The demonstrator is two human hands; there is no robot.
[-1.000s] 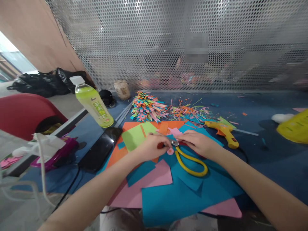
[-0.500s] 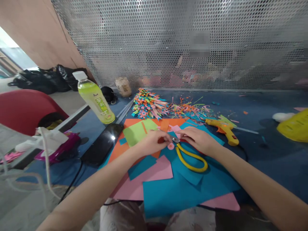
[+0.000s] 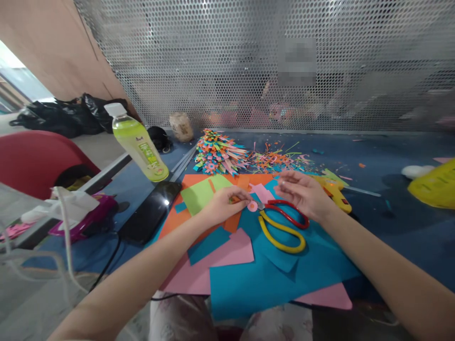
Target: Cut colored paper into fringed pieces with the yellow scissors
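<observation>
Between the fingertips of my left hand is a small pink paper flower with an orange centre. My right hand is raised with its fingers apart and nothing in them, just above the scissors. The scissors, with one yellow and one red handle, lie on blue paper; their blades are mostly hidden near the flower. A scrap of pink paper rests behind them. Under my left hand are a lime-green sheet and orange paper.
A cone of colourful paper strips stands behind the sheets, with a heap of clippings beside it. The yellow glue gun lies partly behind my right hand. A drink bottle, a phone and a tissue pack are at left.
My right hand has come away from the flower and scissors, moving up and right with its fingers spreading. The red handle now shows fully. My left hand still pinches the flower, which has turned more face-up.
</observation>
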